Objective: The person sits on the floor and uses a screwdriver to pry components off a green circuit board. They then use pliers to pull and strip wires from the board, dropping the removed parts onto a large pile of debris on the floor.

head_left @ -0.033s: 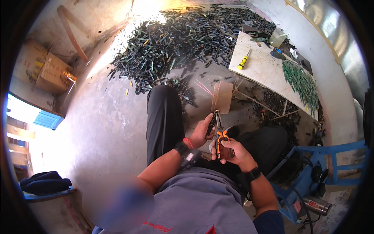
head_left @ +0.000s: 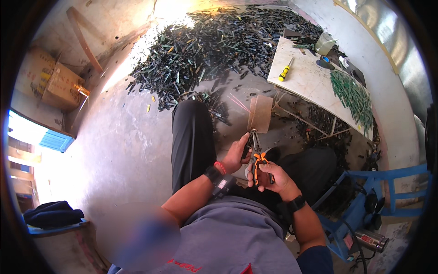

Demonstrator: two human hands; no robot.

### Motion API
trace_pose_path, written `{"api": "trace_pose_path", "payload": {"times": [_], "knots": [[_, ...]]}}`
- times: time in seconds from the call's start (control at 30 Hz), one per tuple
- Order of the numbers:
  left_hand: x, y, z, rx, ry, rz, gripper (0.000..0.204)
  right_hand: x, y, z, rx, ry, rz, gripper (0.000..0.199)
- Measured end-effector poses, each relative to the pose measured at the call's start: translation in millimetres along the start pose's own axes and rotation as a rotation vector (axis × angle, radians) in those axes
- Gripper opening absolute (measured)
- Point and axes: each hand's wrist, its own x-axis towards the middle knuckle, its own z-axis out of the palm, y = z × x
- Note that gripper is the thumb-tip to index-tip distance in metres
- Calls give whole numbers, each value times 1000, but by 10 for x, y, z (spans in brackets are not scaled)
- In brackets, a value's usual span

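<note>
My right hand (head_left: 279, 179) is wrapped round the orange-and-black handles of a pair of pliers (head_left: 261, 160), whose metal jaws point away from me. Close beside it, my left hand (head_left: 235, 156) pinches a small dark strip-like piece (head_left: 247, 150), with its tip near the jaws. Whether the jaws touch the piece is too small to tell. Both hands are over the floor between my knees. Just beyond the pliers stands an open cardboard box (head_left: 261, 113), with thin pinkish rods (head_left: 240, 104) sticking out beside it.
A large heap of dark strips (head_left: 214, 45) covers the far floor. At the right, a low white table (head_left: 301, 82) bears a yellow screwdriver (head_left: 285, 72), green strips (head_left: 351, 98) and a clear container (head_left: 325, 44). A blue chair (head_left: 388, 176) and a metal flask (head_left: 372, 240) are at my right.
</note>
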Motion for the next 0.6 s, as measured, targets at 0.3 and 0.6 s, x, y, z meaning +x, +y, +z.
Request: {"api": "trace_pose_path", "payload": {"times": [0.3, 0.6], "knots": [[7, 38, 38, 170, 51, 41, 28, 28, 13, 1, 120, 0, -8, 38], [-7, 107, 166, 80, 140, -37, 54, 64, 88, -10, 222, 10, -57, 31]]}}
